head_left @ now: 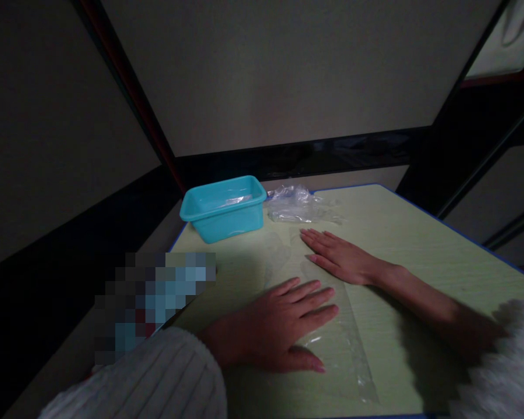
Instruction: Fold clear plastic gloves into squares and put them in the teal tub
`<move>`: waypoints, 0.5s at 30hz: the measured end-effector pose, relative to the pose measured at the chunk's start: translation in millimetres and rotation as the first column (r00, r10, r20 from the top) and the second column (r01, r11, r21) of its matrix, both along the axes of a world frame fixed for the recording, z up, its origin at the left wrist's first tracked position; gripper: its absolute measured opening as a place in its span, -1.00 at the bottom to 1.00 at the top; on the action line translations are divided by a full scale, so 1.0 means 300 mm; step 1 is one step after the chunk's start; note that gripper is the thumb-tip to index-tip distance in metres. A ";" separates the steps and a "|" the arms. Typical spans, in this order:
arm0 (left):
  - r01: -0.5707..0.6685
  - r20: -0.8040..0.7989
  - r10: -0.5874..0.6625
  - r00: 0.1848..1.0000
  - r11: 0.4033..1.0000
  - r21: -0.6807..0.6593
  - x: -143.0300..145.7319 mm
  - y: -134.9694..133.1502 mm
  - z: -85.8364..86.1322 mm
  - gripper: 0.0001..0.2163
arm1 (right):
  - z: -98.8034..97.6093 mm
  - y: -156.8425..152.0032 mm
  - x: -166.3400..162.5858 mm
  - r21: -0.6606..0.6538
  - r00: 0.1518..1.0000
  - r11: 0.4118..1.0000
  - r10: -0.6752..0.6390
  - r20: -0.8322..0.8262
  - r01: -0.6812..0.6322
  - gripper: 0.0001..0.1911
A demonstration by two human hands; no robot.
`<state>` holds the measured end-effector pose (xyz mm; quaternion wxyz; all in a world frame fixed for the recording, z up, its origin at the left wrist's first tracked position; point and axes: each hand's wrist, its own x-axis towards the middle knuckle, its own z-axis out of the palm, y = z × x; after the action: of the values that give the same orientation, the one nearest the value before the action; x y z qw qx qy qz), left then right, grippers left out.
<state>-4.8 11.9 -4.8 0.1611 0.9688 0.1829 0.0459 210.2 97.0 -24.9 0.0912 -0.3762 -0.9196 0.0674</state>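
"Left grip (277, 329) — how does it look?"

"Spread wide, palm down on the clear plastic sheet (347, 340). Right grip (343, 256) lies flat too, fingers extended at its far end."

"And the sheet?"

"I see it flat on the worktop (419, 238), under both — with the crumpled plastic bag (294, 206) and the turquoise basin (231, 225) beyond, basin to the left."

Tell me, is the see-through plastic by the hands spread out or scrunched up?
Spread out: the clear plastic lies flat on the table, its edge running past the left hand.
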 end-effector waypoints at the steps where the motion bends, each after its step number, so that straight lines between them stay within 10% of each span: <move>1: 0.001 -0.006 -0.001 1.000 1.000 0.002 0.000 0.000 0.001 -0.39 | 0.001 0.000 0.000 -0.004 1.000 1.000 -0.009 0.008 0.009 -0.39; 15: -0.033 0.002 0.033 0.999 0.999 -0.007 0.003 -0.020 0.012 -0.37 | 0.021 -0.004 0.006 0.022 0.999 0.999 -0.035 -0.011 0.035 -0.42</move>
<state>-4.0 6.0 -1.3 0.1639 0.9650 0.1986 0.0490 211.9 95.8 -18.7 0.1013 -0.3909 -0.9130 0.0573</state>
